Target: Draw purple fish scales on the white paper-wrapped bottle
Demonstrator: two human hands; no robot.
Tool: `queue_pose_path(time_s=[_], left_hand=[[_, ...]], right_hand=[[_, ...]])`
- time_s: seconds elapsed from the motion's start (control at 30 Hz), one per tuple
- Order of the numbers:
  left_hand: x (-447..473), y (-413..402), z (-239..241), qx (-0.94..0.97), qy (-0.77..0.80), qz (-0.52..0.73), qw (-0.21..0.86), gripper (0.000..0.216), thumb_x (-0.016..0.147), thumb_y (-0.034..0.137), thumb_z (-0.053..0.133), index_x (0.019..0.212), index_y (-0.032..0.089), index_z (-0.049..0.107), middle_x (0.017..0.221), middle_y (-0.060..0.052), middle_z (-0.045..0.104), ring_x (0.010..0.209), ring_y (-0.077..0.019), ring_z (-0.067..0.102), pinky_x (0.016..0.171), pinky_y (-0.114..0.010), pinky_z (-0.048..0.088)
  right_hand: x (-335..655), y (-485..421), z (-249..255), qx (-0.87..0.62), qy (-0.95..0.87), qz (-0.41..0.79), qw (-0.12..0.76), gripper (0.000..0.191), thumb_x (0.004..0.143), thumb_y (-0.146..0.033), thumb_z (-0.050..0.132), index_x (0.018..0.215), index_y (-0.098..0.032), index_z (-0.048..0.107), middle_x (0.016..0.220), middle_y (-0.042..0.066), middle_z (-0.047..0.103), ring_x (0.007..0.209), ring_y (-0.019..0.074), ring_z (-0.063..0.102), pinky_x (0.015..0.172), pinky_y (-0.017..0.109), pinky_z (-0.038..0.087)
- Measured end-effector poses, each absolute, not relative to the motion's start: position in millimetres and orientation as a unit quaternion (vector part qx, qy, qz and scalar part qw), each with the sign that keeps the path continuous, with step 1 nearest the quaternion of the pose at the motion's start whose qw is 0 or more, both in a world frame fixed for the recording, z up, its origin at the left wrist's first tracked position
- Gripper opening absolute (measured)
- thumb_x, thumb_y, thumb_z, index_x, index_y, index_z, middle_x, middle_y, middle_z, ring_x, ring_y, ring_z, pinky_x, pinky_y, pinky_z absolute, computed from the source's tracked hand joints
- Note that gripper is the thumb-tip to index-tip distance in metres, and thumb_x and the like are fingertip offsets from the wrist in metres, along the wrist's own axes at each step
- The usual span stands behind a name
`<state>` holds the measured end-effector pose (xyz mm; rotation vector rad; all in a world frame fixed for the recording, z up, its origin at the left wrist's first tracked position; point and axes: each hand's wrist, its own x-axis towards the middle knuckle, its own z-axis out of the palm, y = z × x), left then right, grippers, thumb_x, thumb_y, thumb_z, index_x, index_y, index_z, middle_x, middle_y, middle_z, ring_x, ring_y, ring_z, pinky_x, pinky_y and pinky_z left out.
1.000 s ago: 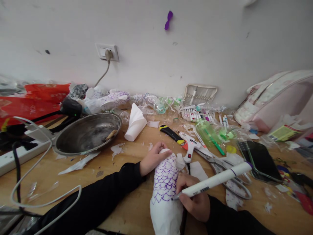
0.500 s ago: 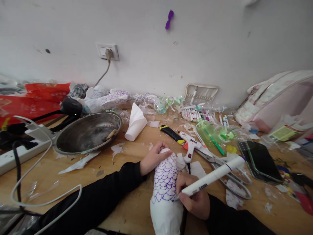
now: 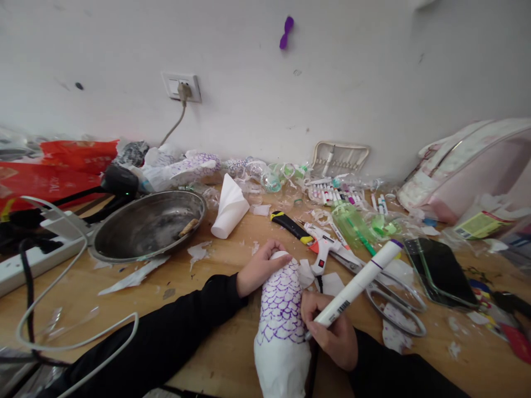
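Observation:
A white rounded, paper-covered form [image 3: 282,359] lies lengthwise before me, its far half drawn over with purple scale outlines and its near part plain white. My left hand [image 3: 264,267] is closed round its far end, thumb lying across the top. At its right side, my right hand [image 3: 332,331] grips a white marker [image 3: 357,287] with a purple-ringed end. The marker slants up to the right, and its tip is at the form's right edge, by the lowest row of scales; whether it touches I cannot tell.
Beyond the form lie a utility knife [image 3: 291,227], a white glue gun [image 3: 326,249] and scissors [image 3: 390,298]. A metal bowl [image 3: 103,251] and power strip [image 3: 25,265] stand left. A phone [image 3: 440,273] lies right, with many markers [image 3: 332,193] and a pink bag [image 3: 468,166] behind.
My right hand has shifted slightly right along the scale row, and the marker has tilted more upright. The lowest scale row reaches further right. My left hand stays in place.

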<state>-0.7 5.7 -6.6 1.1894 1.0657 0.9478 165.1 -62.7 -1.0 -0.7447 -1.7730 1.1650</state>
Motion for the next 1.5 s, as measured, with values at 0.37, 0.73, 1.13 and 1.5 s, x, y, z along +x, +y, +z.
queue_pose_path(time_s=[0.37,0.73,1.13,1.5], left_hand=[[0.3,6.4,-4.6,0.506,0.464,0.403,0.605,0.040,0.060,0.048,0.066,0.078,0.018,0.046,0.070,0.004,0.047,0.065,-0.0110,0.043,0.063,-0.025,0.034],[-0.7,6.5,2.8,0.517,0.501,0.403,0.565,0.038,0.054,0.041,0.070,0.074,0.018,0.048,0.066,0.005,0.047,0.063,-0.0106,0.041,0.062,-0.024,0.034],[2.1,-4.4,5.6,0.393,0.428,0.480,0.657,0.033,0.063,0.032,0.066,0.083,0.020,0.043,0.067,0.007,0.048,0.056,-0.0076,0.044,0.055,-0.020,0.033],[-0.5,3.7,-5.1,0.505,0.491,0.429,0.566,0.031,0.066,0.042,0.061,0.081,0.019,0.047,0.072,0.003,0.050,0.066,-0.0131,0.045,0.062,-0.026,0.036]], right_hand=[[165.8,-62.3,-6.3,-0.328,-0.672,0.482,0.457,0.017,0.075,-0.023,0.046,0.060,-0.019,0.043,0.054,-0.004,0.040,0.050,0.0104,0.037,0.048,0.023,0.029],[167.9,-64.6,-6.7,-0.311,-0.687,0.478,0.449,0.017,0.078,-0.029,0.050,0.065,-0.019,0.048,0.056,-0.004,0.042,0.050,0.0100,0.037,0.048,0.023,0.030],[168.0,-64.0,-6.2,-0.298,-0.702,0.462,0.453,0.029,0.082,-0.041,0.047,0.063,-0.020,0.044,0.054,-0.004,0.042,0.049,0.0112,0.039,0.048,0.024,0.031],[163.2,-64.1,4.3,-0.294,-0.759,0.391,0.429,0.007,0.070,-0.016,0.047,0.064,-0.019,0.047,0.055,-0.004,0.047,0.048,0.0096,0.043,0.047,0.021,0.033]])
